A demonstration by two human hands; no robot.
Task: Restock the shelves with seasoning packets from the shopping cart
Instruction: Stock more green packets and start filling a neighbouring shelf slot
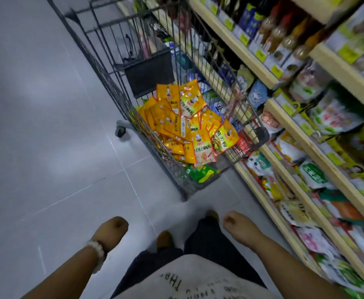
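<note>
- Seasoning packets (183, 124) heaped in the shopping cart (198, 83), beside the shelves (289, 134).
- Left hand (110, 231), right hand (239, 227) — both loosely curled, grip on nothing.
- Packets look light, floppy, slick — pinch an edge.

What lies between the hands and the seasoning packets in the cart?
In the head view, only bare grey floor tile and the cart's near wire wall separate the hands, left hand and right hand, from the seasoning packets.
</note>
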